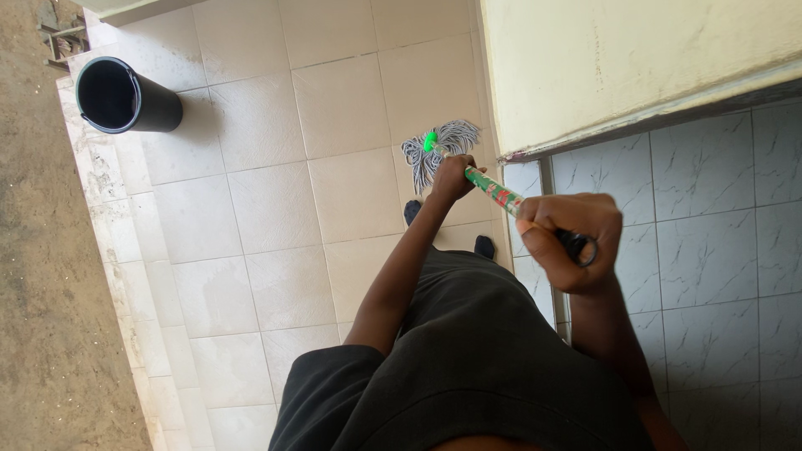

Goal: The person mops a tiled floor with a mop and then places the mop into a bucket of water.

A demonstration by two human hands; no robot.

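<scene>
Gripping mop handle [494,190] two-handed: left hand [452,177] clenching low near mop head [440,150], right hand [571,240] clenching top end. Shaft slanting down-away toward tiled floor [276,209].

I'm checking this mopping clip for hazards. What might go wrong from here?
The mop head works right beside the wall, so it may smear or knock it. The feet stand close to the mopped tiles; a slip seems possible. The bucket stands far off.

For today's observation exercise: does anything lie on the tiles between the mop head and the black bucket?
Nothing visible does. The mop head rests by the wall; only bare cream tiles stretch from it to the black bucket at the far corner.
</scene>
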